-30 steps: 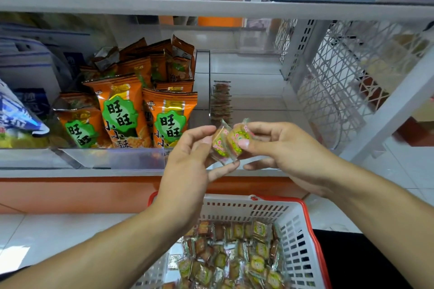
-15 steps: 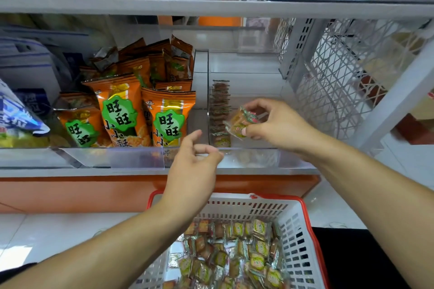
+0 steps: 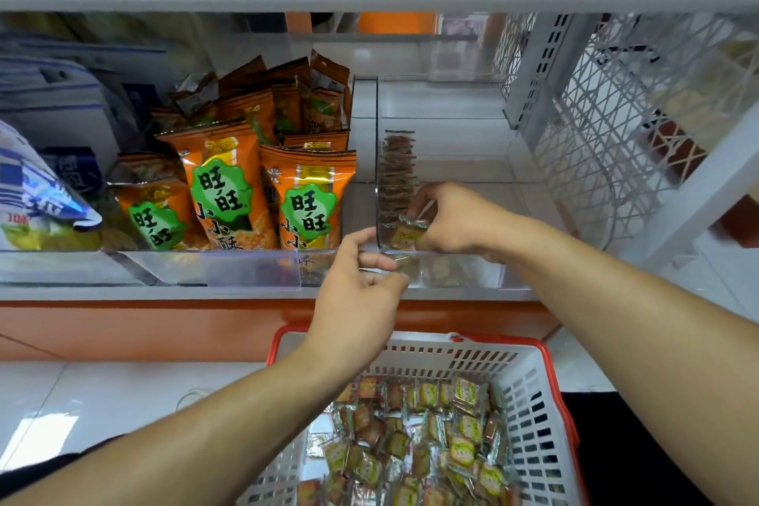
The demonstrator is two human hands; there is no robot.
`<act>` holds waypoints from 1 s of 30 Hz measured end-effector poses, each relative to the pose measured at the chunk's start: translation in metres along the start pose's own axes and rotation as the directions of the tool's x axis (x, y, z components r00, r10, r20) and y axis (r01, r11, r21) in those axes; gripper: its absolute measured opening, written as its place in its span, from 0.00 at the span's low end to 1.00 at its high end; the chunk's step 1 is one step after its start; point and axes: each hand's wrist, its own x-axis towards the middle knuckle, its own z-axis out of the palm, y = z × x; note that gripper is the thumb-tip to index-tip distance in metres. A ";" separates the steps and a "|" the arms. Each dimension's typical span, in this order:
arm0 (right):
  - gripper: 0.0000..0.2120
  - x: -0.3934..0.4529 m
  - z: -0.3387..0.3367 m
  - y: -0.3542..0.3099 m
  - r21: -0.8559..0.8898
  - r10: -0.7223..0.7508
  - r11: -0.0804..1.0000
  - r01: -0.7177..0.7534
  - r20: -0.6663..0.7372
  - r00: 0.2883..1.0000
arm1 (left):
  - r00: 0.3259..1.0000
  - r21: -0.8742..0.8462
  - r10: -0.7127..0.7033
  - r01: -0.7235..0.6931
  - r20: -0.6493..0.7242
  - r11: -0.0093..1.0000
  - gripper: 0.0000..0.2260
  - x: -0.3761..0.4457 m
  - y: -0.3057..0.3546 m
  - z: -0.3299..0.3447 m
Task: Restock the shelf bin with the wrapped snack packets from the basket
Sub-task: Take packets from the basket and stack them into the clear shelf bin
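Head view: the right hand (image 3: 456,218) is inside the clear bin (image 3: 443,269) on the shelf's right side, fingers curled round a packet (image 3: 406,234) and setting it at the near end of the row (image 3: 397,173) that runs along the bin's left wall. The left hand (image 3: 357,300) hovers just near of the bin's front lip, fingers loosely curled with thumb and forefinger close together; nothing shows between them, so it looks empty.

Below, the basket (image 3: 538,394), white mesh with a red rim, holds a loose heap of packets (image 3: 427,435).

These look light and small, a crinkly clear wrapper round a flat, stiff biscuit-like piece. The film is probably slick, and the contents may crack if squeezed, so a flat pinch across the faces seems safer than pulling on the crimped ends. Their green labels are too small to read.

Left of the bin, the orange bags (image 3: 224,193) carry a green badge reading 旺旺, with 小小酥 beneath. Writing on the blue pack (image 3: 37,197) at far left is unreadable.
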 end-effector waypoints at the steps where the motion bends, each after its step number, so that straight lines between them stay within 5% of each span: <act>1: 0.10 -0.001 0.000 0.000 -0.016 -0.010 1.000 0.010 0.023 1.000 | 1.000 0.002 0.000 0.000 0.005 1.000 0.24 -0.001 0.000 0.000; 6: 0.10 -0.003 -0.002 0.000 -0.016 -0.038 0.999 0.040 0.119 0.992 | 1.000 0.025 -0.009 0.009 0.015 1.000 0.26 -0.001 0.001 -0.001; 12: 0.09 -0.002 -0.007 0.000 -0.038 0.039 0.999 -0.037 0.061 0.997 | 1.000 0.032 -0.006 0.005 0.025 0.999 0.26 -0.002 0.000 -0.002; 16: 0.18 -0.003 -0.017 -0.001 -0.185 0.188 0.973 -0.140 0.275 0.943 | 1.000 0.041 -0.003 0.002 0.024 0.999 0.26 -0.002 0.000 0.000; 19: 0.18 -0.002 -0.013 -0.002 -0.090 0.201 0.979 -0.181 0.385 0.901 | 1.000 0.056 0.005 -0.006 0.014 0.998 0.25 -0.001 -0.002 -0.001; 23: 0.18 -0.001 -0.007 0.000 -0.042 0.198 0.980 -0.194 0.307 0.931 | 1.000 0.049 0.007 -0.007 0.015 0.999 0.23 -0.003 -0.002 -0.001; 26: 0.07 -0.014 -0.011 -0.010 -0.209 0.186 0.970 -0.126 0.295 0.937 | 0.999 0.037 0.005 -0.004 -0.039 0.999 0.17 -0.006 -0.003 0.001; 30: 0.03 -0.038 -0.029 -0.027 -0.503 -0.124 0.858 0.100 -0.013 0.992 | 0.997 -0.009 -0.080 0.080 -0.021 0.997 0.09 -0.009 -0.016 0.007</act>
